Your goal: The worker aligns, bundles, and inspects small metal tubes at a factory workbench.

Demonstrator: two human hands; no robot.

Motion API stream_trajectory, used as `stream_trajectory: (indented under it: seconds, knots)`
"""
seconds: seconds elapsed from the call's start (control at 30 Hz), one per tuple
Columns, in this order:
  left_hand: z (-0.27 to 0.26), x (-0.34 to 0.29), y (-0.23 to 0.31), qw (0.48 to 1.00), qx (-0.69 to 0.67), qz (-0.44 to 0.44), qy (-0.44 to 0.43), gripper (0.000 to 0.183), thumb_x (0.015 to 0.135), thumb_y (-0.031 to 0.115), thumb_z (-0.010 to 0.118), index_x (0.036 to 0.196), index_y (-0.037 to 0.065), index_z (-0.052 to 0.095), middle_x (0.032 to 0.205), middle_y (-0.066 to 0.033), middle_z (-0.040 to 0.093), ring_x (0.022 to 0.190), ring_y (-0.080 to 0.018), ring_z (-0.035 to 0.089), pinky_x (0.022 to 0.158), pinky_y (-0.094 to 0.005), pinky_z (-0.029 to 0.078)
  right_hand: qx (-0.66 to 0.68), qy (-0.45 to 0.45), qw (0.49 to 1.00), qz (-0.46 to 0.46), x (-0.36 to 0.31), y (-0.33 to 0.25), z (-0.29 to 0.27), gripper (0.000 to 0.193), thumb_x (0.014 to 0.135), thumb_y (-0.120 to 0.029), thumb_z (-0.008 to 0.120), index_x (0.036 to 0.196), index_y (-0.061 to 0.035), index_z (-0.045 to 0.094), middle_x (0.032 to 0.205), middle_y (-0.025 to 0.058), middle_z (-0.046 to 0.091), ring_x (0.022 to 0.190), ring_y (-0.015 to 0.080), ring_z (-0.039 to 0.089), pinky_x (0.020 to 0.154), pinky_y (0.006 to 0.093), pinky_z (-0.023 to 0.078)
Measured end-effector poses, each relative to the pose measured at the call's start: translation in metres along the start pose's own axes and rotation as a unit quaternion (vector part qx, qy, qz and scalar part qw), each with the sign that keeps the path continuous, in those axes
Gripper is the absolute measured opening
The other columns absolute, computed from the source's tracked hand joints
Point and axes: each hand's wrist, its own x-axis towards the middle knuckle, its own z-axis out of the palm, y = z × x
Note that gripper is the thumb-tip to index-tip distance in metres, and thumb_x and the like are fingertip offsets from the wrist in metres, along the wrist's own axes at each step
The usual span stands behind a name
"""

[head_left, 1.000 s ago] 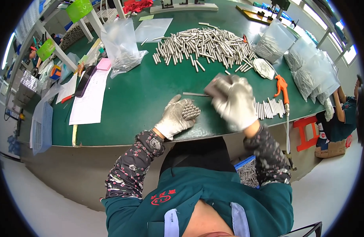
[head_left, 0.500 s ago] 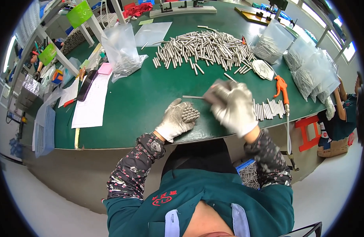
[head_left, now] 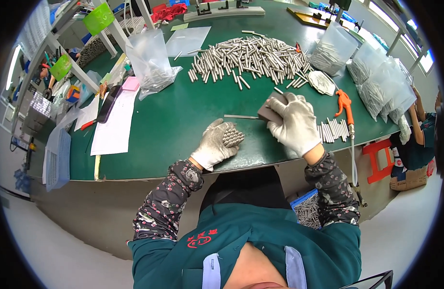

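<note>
Two knit-gloved hands: left hand (head_left: 213,147) cupped round smooth steel rods (head_left: 232,136), right hand (head_left: 295,123) gripping flat grey block (head_left: 270,112)

Table: a broad green-topped workbench (head_left: 183,120) fills the middle, its near edge curving past the lower half of the view.
Floor: pale grey and smooth (head_left: 63,241), showing near left and near right below the bench edge.
Shelving: a white tube-frame rack (head_left: 82,72) stands at the far left, with green bins (head_left: 99,18) hung on it.
Basket: a light blue plastic basket (head_left: 58,156) sits at the bench's left end.
Stool: a red plastic stool (head_left: 378,159) stands on the floor at the right.
Windows: bright panes (head_left: 400,24) line the far right.
Light: even and daylight-bright, strongest from the far right.
</note>
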Motion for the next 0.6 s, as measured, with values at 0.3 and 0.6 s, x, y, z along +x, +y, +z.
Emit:
stream_trajectory:
  seconds: [0.3,0.6]
  knots:
    - [0.012,0.001,-0.029,0.989,-0.150,-0.012,-0.010,0.071,0.062,-0.001,0.076,0.122,-0.004,0.038,0.102,-0.0039,0.052,0.093,-0.0116,0.053,0.089,-0.0252,0.041,0.037,-0.093,0.995,-0.011,0.001,-0.003,-0.016,0.037,0.059,-0.023,0.068,0.093,-0.0075,0.064,0.110,0.0171,0.053,0.099,0.0349,0.052,0.081,0.0418,0.044]
    - [0.011,-0.001,-0.030,0.981,-0.196,-0.012,0.007,0.063,0.060,0.004,0.076,0.116,0.000,0.046,0.102,-0.0070,0.054,0.103,-0.0200,0.049,0.089,-0.0295,0.041,-0.097,-0.336,0.928,-0.130,0.031,-0.023,-0.014,0.030,0.055,-0.034,0.066,0.071,-0.0088,0.068,0.082,0.0104,0.058,0.086,0.0273,0.053,0.072,0.0380,0.043]
